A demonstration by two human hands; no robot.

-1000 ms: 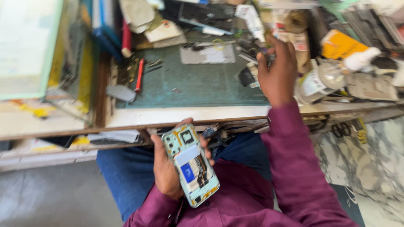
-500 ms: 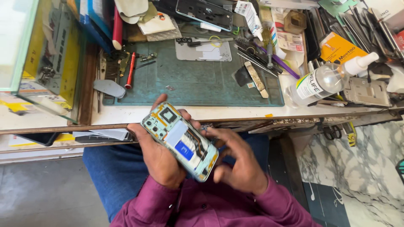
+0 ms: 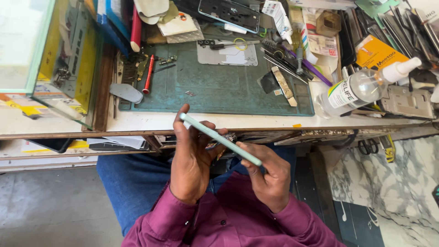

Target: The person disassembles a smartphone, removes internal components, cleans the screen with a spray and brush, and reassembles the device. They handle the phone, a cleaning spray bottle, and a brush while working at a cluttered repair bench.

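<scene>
A pale green smartphone (image 3: 219,138) is held edge-on over my lap, just in front of the workbench edge. My left hand (image 3: 192,160) grips its upper end, thumb on the near side. My right hand (image 3: 270,176) holds the lower end from below, fingers curled around the frame. The phone's open back with its circuit parts is turned away and hidden. Both sleeves are maroon.
A dark green work mat (image 3: 219,87) lies on the white bench with a red-handled screwdriver (image 3: 148,75), tweezers and picks (image 3: 283,59), a grey pry tool (image 3: 125,92) and a clear spray bottle (image 3: 361,89). A glass case (image 3: 55,59) stands at left. Scissors (image 3: 368,146) hang below.
My right hand left the bench and came down to the phone. The phone, first flat with its open back showing, is now turned on edge between both hands.
</scene>
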